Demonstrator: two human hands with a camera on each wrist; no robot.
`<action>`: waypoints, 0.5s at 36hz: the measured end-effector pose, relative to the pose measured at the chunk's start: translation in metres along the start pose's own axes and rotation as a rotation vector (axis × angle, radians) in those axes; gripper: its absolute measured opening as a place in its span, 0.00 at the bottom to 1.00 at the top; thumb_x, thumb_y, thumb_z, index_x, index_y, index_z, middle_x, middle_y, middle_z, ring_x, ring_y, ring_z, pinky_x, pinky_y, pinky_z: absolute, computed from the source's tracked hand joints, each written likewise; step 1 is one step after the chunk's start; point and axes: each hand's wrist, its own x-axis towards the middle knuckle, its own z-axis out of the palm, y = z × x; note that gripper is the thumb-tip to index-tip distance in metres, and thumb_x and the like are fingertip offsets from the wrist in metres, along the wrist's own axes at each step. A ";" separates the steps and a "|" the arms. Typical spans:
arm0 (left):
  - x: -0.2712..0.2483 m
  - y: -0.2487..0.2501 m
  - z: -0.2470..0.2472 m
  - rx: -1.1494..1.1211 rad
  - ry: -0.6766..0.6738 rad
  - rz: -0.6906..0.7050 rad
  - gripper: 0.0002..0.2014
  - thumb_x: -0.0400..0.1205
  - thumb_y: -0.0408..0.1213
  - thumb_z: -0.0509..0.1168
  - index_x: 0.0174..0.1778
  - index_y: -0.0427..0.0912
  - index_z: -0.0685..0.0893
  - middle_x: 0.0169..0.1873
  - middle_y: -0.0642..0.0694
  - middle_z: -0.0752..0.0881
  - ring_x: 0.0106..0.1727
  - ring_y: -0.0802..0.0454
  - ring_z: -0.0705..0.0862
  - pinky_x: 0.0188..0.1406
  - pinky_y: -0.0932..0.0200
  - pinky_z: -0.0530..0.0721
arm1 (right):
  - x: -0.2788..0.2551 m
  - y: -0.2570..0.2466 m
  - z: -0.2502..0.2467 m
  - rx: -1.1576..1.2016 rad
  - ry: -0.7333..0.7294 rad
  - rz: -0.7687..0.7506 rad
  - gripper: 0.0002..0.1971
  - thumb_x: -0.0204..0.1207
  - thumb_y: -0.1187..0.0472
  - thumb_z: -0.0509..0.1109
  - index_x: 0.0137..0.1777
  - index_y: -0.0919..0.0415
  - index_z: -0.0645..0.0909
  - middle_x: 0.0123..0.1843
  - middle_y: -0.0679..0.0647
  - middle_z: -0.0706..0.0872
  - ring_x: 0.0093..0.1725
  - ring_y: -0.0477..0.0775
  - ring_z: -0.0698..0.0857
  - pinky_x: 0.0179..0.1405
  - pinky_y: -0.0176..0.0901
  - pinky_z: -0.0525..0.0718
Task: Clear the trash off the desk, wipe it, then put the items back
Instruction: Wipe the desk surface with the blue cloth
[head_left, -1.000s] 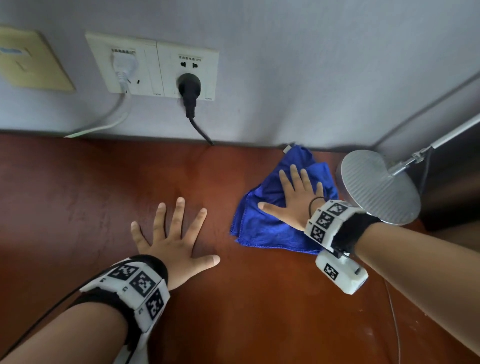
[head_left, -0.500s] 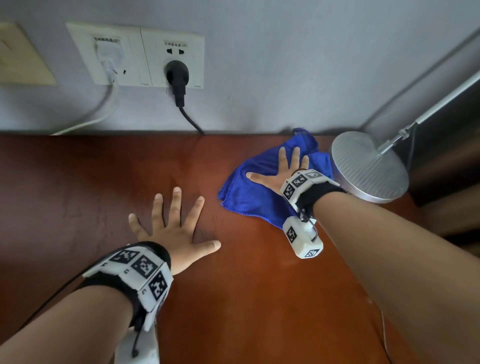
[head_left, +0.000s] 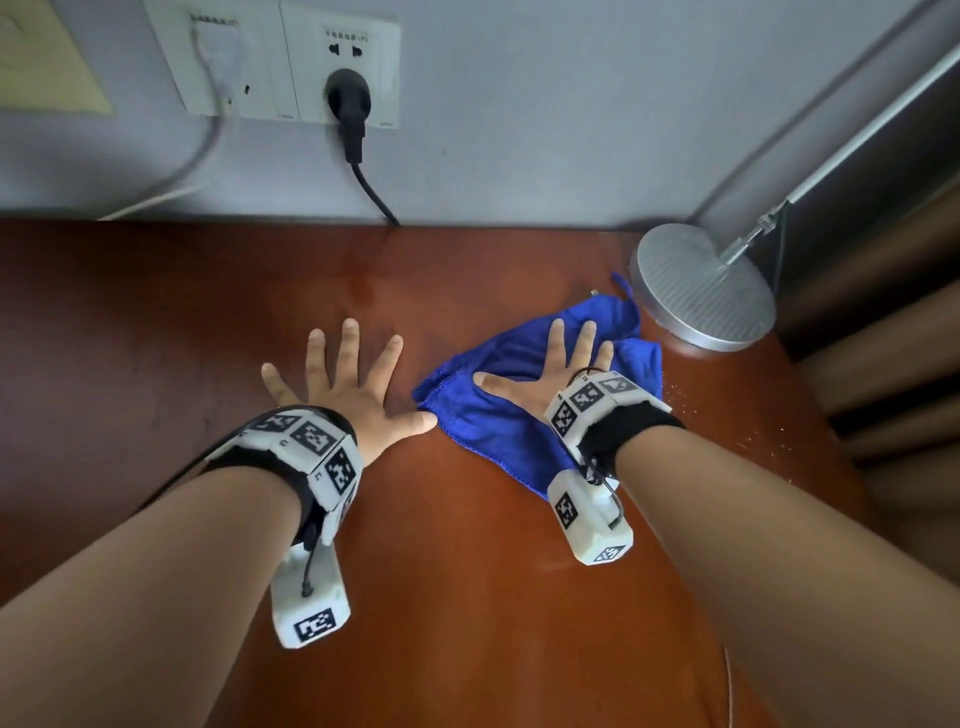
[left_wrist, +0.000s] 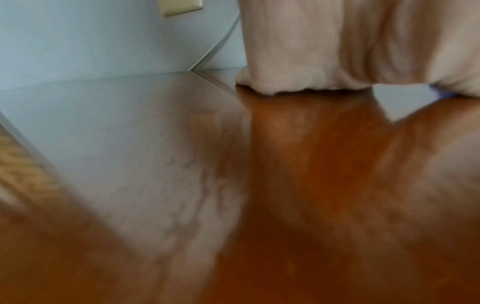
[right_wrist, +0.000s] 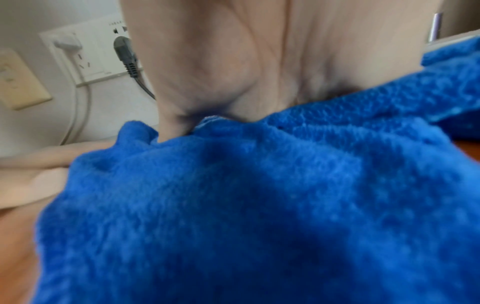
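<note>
- Right hand (head_left: 558, 374): lies flat, palm down, on the blue cloth (head_left: 498, 421). Fingers are straight and spread; nothing is gripped, the palm presses the fabric to the surface.
- The right wrist view confirms it: the heel of the right hand (right_wrist: 259, 61) bears directly on the bunched pile of the blue cloth (right_wrist: 259, 205).
- Blue cloth: rumpled, on the right half of the desk (head_left: 156, 322), its far corner just beside the lamp base (head_left: 701, 286); I cannot tell if they touch.
- Left hand (head_left: 353, 395): flat on the bare wood, palm down, fingers splayed wide, holding nothing. Its thumb tip reaches the near left edge of the cloth.
- The left wrist view is blurred; it shows the palm of the left hand (left_wrist: 350, 41) resting on the glossy desk (left_wrist: 285, 185).
- Lamp base: round, silver, ribbed, in the far right corner, with a thin metal arm (head_left: 857, 140) rising to the right.
- Small pale specks (head_left: 753, 436) lie scattered on the wood to the right of the cloth.
- Wall behind: a double socket plate (head_left: 275, 57), with a white plug (head_left: 215, 47) in the left unit and a black plug (head_left: 349, 101) in the right; both leads drop behind the desk's rear edge.
- A beige plate (head_left: 47, 62) sits on the wall left of the sockets.
</note>
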 end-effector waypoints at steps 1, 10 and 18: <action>-0.001 0.002 0.000 0.013 0.014 -0.007 0.45 0.73 0.77 0.47 0.78 0.67 0.29 0.79 0.51 0.23 0.80 0.42 0.24 0.73 0.22 0.33 | -0.005 0.002 0.002 0.001 0.001 -0.001 0.68 0.45 0.12 0.53 0.81 0.44 0.28 0.83 0.54 0.26 0.82 0.66 0.33 0.77 0.74 0.46; -0.068 0.029 0.049 -0.070 0.163 0.005 0.37 0.81 0.68 0.41 0.81 0.60 0.31 0.82 0.48 0.28 0.82 0.43 0.28 0.73 0.24 0.34 | -0.047 0.031 0.022 -0.050 -0.038 -0.071 0.68 0.46 0.12 0.53 0.80 0.45 0.26 0.81 0.53 0.23 0.81 0.66 0.29 0.77 0.74 0.47; -0.147 0.040 0.122 -0.240 0.096 -0.100 0.29 0.84 0.62 0.33 0.79 0.64 0.28 0.81 0.50 0.26 0.82 0.46 0.28 0.74 0.25 0.33 | -0.105 0.069 0.049 -0.090 -0.038 -0.168 0.66 0.49 0.13 0.53 0.80 0.44 0.26 0.81 0.49 0.22 0.82 0.59 0.29 0.75 0.79 0.41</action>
